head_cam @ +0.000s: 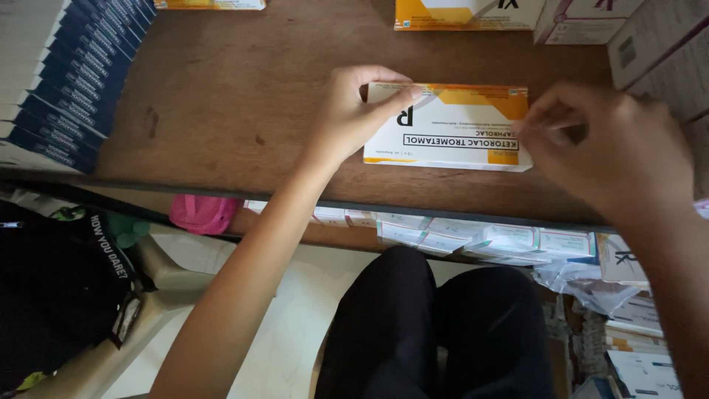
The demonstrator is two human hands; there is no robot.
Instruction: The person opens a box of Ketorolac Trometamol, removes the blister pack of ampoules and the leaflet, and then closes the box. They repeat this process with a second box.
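Note:
A flat white and orange medicine box (450,137) lies on the brown wooden table (244,96) in front of me. My left hand (354,111) pinches the box's far left corner with thumb and fingers. My right hand (605,148) rests at the box's right end, its fingertips touching the top right edge. The right hand covers that end of the box, so I cannot tell whether a flap is open there.
A fanned row of dark blue boxes (66,81) lines the table's left side. More white and orange boxes (473,13) stand at the far edge and right. Small white cartons (502,240) fill the shelf under the tabletop. A pink object (201,213) and a dark bag (52,295) sit lower left.

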